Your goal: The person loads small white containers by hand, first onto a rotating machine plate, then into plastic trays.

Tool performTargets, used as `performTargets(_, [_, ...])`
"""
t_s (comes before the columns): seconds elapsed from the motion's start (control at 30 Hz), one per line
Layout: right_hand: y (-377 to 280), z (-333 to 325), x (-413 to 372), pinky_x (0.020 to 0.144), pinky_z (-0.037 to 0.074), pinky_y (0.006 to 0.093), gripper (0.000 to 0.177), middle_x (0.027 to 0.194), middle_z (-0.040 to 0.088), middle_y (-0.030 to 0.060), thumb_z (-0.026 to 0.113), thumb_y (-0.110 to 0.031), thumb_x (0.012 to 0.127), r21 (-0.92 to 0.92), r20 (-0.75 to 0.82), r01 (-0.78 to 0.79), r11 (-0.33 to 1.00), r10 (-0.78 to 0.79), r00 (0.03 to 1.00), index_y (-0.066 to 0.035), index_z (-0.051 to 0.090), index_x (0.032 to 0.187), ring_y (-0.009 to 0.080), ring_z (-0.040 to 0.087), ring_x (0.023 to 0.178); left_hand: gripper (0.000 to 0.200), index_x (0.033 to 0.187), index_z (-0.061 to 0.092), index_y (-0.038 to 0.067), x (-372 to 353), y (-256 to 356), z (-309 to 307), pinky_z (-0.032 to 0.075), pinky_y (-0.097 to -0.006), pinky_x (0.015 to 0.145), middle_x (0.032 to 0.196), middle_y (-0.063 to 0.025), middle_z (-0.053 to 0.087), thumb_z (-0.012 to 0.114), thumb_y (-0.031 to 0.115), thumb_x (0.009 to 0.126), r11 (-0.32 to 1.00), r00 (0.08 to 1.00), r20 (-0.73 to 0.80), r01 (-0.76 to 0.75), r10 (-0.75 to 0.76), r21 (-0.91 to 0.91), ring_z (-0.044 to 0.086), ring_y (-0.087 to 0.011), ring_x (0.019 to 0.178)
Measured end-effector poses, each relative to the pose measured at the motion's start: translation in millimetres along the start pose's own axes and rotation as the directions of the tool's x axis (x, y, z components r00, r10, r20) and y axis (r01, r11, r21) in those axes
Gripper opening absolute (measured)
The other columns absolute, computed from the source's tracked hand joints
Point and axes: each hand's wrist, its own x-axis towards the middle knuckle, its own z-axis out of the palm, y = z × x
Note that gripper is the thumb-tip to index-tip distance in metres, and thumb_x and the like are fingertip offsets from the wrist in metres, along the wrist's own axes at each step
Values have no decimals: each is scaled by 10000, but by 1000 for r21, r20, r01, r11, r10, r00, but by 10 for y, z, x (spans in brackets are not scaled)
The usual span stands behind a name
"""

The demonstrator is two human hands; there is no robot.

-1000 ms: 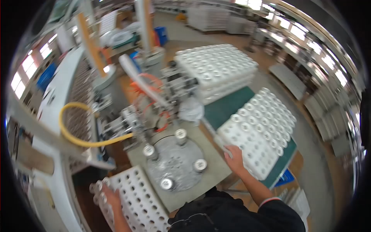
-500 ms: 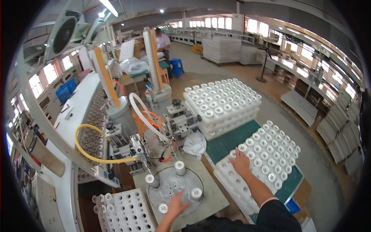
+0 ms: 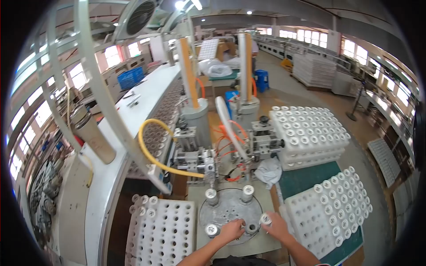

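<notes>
A white round cap-like part with a metal centre [image 3: 265,219] is pinched in my right hand [image 3: 278,228], at the right edge of the round metal turntable [image 3: 230,208]. Just left of it, a holder [image 3: 252,228] shows its open top. My left hand [image 3: 233,231] is above the turntable's front, fingers closed; what they hold, if anything, I cannot make out. Similar white parts sit in the other holders: one at the front left [image 3: 212,230], one at the back left [image 3: 211,194] and one at the back right [image 3: 248,191].
Behind the turntable stand two press-like fixtures [image 3: 195,162] with a yellow hose [image 3: 141,138]. At left is a white perforated tray [image 3: 173,221] with several parts in one corner. A partly filled tray [image 3: 306,224] lies at right, before stacked full trays [image 3: 306,144].
My right hand has moved from the right tray to the turntable with a white part. My left hand has moved to the front right holder, whose part is gone from it. The view has turned left.
</notes>
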Motion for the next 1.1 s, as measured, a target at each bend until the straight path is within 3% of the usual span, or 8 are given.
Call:
performTargets(0.17, [-27, 679, -166, 773, 452, 465, 622, 1103, 544, 133, 716, -277, 711, -112, 203, 106, 988, -82, 976, -131, 470, 1264, 331, 560, 990, 306, 1062, 588, 137, -278, -311, -3, 497, -403, 711, 896, -86, 601, 584, 221, 768, 995, 990, -140, -6, -8, -100, 616, -276, 852])
performTargets(0.33, [72, 989, -259, 783, 447, 449, 808, 1129, 525, 127, 760, -215, 668, -38, -9, 17, 999, -18, 1000, -145, 344, 1358, 335, 545, 1015, 303, 1065, 589, 138, -320, -244, -149, 496, -392, 704, 915, -83, 578, 589, 199, 768, 983, 984, -172, 12, -45, -184, 613, -270, 841])
performTargets(0.47, [-216, 768, -464, 786, 453, 436, 886, 1159, 514, 129, 774, -242, 669, 23, 104, -79, 997, 76, 992, -127, 290, 1403, 330, 542, 1019, 280, 1043, 590, 133, -107, -145, -110, 496, -387, 702, 928, -88, 568, 598, 200, 772, 985, 970, -242, -58, 16, -165, 610, -272, 834])
performTargets(0.53, [-157, 717, -617, 761, 467, 399, 904, 1045, 571, 122, 766, -255, 685, 234, 53, -218, 948, 211, 976, -98, 269, 1423, 286, 581, 919, 279, 1034, 585, 133, 56, -97, -15, 498, -397, 714, 978, -92, 570, 621, 219, 771, 987, 973, -227, -80, 47, -139, 612, -276, 861])
performTargets(0.67, [141, 494, -726, 720, 471, 355, 791, 857, 600, 103, 716, -190, 730, 313, 169, -390, 866, 354, 920, -58, 321, 1402, 230, 586, 772, 441, 1146, 537, 139, 294, 233, 114, 508, -425, 742, 1067, -108, 551, 683, 244, 743, 998, 992, -126, -3, -5, -58, 609, -310, 931])
performTargets(0.73, [417, 562, -735, 696, 464, 316, 657, 725, 580, 87, 662, -122, 762, 301, 54, -415, 858, 420, 906, -14, 390, 1351, 205, 560, 673, 480, 1166, 527, 142, 407, 297, 318, 512, -433, 739, 1078, -115, 547, 699, 232, 727, 997, 991, -116, -69, 72, 25, 608, -325, 931])
performTargets(0.93, [297, 415, -234, 709, 435, 323, 555, 771, 561, 72, 600, -43, 775, 316, -201, -256, 914, 328, 923, -40, 446, 1308, 197, 538, 721, 574, 1235, 524, 173, 536, 173, 563, 528, -427, 709, 1112, -115, 533, 717, 190, 695, 908, 973, 129, -224, 190, 353, 608, -341, 938])
performTargets(1.1, [-154, 550, 247, 763, 385, 405, 581, 833, 563, 84, 655, -119, 736, -69, -62, 116, 991, -121, 991, -85, 482, 1289, 262, 536, 815, 512, 1208, 546, 230, -227, -113, -283, 520, -396, 723, 1122, -100, 549, 698, 220, 720, 998, 955, -296, 26, -10, 48, 607, -290, 949])
